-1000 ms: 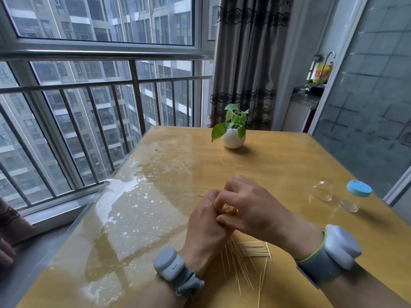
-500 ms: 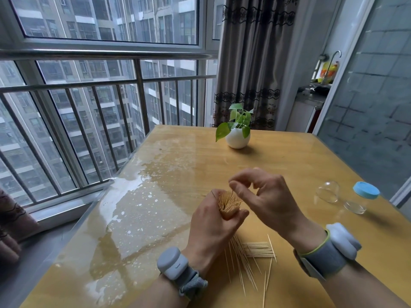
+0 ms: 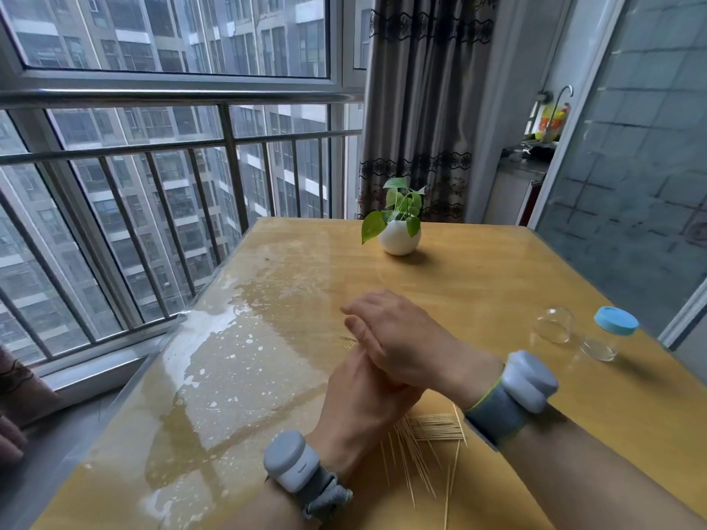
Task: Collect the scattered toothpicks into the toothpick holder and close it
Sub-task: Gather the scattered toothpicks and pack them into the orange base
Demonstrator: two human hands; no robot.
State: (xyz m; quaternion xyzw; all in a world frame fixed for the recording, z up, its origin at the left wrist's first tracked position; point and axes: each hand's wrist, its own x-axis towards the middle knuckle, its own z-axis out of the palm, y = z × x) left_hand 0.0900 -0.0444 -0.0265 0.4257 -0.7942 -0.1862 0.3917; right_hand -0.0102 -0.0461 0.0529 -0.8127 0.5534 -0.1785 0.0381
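L hand (image 3: 363, 407) grips a toothpick bundle (image 3: 347, 340); R hand (image 3: 401, 338) lies flat-fingered over its top, touching it. Loose toothpicks (image 3: 432, 434) lie on the table (image 3: 497, 281) at 6 o'clock of the hands, and the toothpick holder (image 3: 608, 336) is well apart at 3 o'clock. Risk, imo: an uneven press from R splays the bundle, or a slack L grip lets picks slide out.

Blue lid (image 3: 616, 320), yellow table (image 3: 497, 285), white pot (image 3: 399, 239)
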